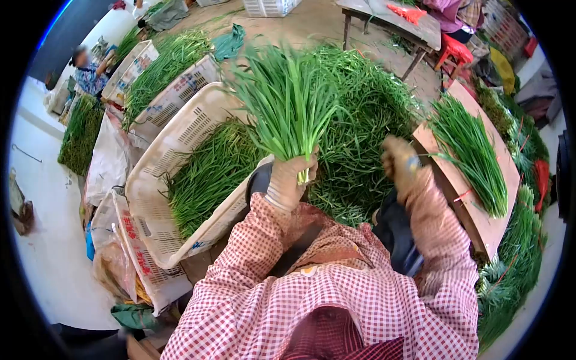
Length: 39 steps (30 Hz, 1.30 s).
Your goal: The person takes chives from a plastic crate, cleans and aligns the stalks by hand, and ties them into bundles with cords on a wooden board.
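Note:
My left hand (287, 180), in a soiled glove, is closed around the pale stem ends of a bunch of Chinese chives (291, 105). The green leaves fan upward from the fist. To the right, my right hand (399, 157) is curled closed and slightly blurred; what it holds, if anything, is hidden. Beneath and beyond both hands spreads a heap of loose green leaves (366, 114). Left of my left hand, a white plastic crate (150, 174) contains more chives (210, 180). A bundle of chives (474, 156) lies on a board (465, 102) at my right.
More crates of greens (174, 60) stand at the upper left, near another person (90, 72). A table (402, 24) and a red stool (456, 51) are at the back right, with a second person (456, 15) there. Tied green bundles (510, 270) lie along the right side.

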Motion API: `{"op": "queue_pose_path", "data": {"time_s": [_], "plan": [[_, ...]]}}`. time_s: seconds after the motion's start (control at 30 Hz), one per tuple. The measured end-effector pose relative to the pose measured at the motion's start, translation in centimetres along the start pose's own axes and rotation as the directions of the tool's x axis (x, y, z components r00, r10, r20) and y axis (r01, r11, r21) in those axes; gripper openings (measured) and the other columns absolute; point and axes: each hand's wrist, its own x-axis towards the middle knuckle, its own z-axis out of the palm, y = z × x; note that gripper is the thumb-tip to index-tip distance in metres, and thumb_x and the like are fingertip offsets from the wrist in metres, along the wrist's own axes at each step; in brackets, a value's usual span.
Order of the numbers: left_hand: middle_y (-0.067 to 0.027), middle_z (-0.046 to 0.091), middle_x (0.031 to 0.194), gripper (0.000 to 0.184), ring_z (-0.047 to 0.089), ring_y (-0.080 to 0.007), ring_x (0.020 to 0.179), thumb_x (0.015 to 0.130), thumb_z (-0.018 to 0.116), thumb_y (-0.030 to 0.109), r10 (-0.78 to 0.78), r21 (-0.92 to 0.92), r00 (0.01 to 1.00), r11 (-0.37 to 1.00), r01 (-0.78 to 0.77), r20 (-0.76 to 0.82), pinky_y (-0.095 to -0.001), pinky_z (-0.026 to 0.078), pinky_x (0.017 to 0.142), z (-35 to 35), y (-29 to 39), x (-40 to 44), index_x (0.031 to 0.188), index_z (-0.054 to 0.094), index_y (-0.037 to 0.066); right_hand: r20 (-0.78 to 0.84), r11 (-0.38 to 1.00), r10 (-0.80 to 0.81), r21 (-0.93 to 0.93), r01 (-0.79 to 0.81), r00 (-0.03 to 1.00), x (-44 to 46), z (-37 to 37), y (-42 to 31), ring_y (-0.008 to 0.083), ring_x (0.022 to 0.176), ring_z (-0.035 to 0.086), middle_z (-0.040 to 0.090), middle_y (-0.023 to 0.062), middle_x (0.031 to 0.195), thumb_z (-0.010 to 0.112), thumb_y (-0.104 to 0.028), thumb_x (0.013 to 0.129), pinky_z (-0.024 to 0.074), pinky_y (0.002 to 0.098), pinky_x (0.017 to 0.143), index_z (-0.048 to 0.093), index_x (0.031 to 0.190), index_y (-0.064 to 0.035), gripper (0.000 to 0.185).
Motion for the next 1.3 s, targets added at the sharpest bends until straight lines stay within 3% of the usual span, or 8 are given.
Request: {"op": "queue_pose_path", "data": {"time_s": [0.13,0.33,0.47,0.57,0.67,0.8,1.17,1.3], "plan": [[-0.0045,0.062,0.087,0.03,0.057,-0.0134,0.062,0.076,0.067,0.009,0.102,0.106,0.993,0.988,-0.108,0.058,-0.0244,0.045,0.052,0.4,-0.4,0.5,0.103,0.058,0.003,0.448,0.928,-0.248,-0.144,0.343,0.859,-5.1,4.2,1.2,0.0204,0.071,0.063,0.063,0.0144,0.09,0.06,-0.047,0.084,0.0501,0.0324,0.057,0.054,0.11,-0.0026,0.052],[-0.006,0.063,0.094,0.037,0.061,-0.0155,0.078,0.076,0.063,-0.004,0.112,0.197,0.993,0.975,-0.102,-0.041,-0.025,0.051,0.066,1.4,0.0,-0.3,0.112,0.058,0.002,0.502,0.377,-0.617,-0.488,0.787,0.606,-2.7,8.4,1.5,0.0254,0.067,0.06,0.061,0.014,0.076,0.048,-0.034,0.095,0.0479,0.0385,0.06,0.057,0.102,-0.0018,0.034],[-0.0073,0.062,0.09,0.035,0.057,-0.0119,0.062,0.076,0.062,0.004,0.014,-0.055,1.0,0.998,-0.015,-0.011,-0.0241,0.047,0.051,-0.9,1.8,-0.3,0.111,0.057,0.001,0.227,0.858,-0.462,-0.128,0.497,0.857,0.4,5.1,6.8,0.0082,0.049,0.043,0.042,-0.0064,0.06,0.052,-0.034,0.096,0.0347,0.0243,0.043,0.055,0.095,-0.0067,0.027],[-0.009,0.06,0.099,0.042,0.053,-0.0106,0.068,0.079,0.059,0.003,-0.081,-0.39,0.987,0.912,0.129,0.136,-0.0216,0.046,0.053,-2.7,2.1,-0.2,0.12,0.05,-0.001,0.352,0.159,0.094,-0.929,0.335,0.931,9.3,0.2,17.3,0.0297,0.095,0.061,0.06,0.0187,0.106,0.055,-0.03,0.088,0.0503,0.0401,0.086,0.052,0.126,-0.0071,0.044],[-0.01,0.058,0.106,0.046,0.047,-0.0093,0.069,0.081,0.058,0.002,-0.077,-0.578,0.96,0.785,0.224,0.268,-0.0199,0.043,0.054,-3.3,1.1,-0.3,0.126,0.045,-0.001,0.402,0.372,0.057,-0.858,0.354,0.914,-0.5,1.7,7.4,0.0346,0.124,0.045,0.043,0.0253,0.135,0.059,-0.046,0.081,0.0367,0.0441,0.103,0.041,0.136,-0.0066,0.07],[-0.0092,0.058,0.103,0.044,0.042,-0.0082,0.063,0.079,0.059,0.001,-0.116,-0.554,0.956,0.794,0.251,0.268,-0.0195,0.037,0.051,-2.6,-0.1,-0.9,0.121,0.048,-0.001,0.517,0.925,-0.327,0.002,0.381,0.791,-1.6,5.3,3.6,0.0116,0.071,0.055,0.061,0.0044,0.081,0.067,-0.034,0.084,0.0473,0.0283,0.063,0.06,0.102,-0.0027,0.037],[-0.0052,0.062,0.086,0.031,0.057,-0.0144,0.068,0.077,0.066,0.009,-0.195,-0.36,0.978,0.909,0.21,0.079,-0.0243,0.046,0.055,-2.0,-2.4,-1.0,0.106,0.058,0.001,0.185,0.583,-0.673,0.729,0.359,0.716,-4.7,10.6,4.1,0.0073,0.064,0.053,0.061,0.0006,0.086,0.068,-0.024,0.087,0.0437,0.0227,0.055,0.056,0.095,-0.0078,0.021],[-0.0092,0.064,0.088,0.03,0.061,-0.0184,0.072,0.079,0.063,0.012,-0.16,-0.349,0.982,0.919,0.184,0.096,-0.0267,0.051,0.062,-1.3,-2.7,-0.8,0.106,0.058,-0.001,0.249,0.696,-0.623,0.609,0.38,0.741,-7.2,9.4,4.2,0.0093,0.066,0.055,0.06,0.003,0.09,0.063,-0.028,0.09,0.0454,0.0239,0.059,0.051,0.1,-0.0075,0.025]]}}
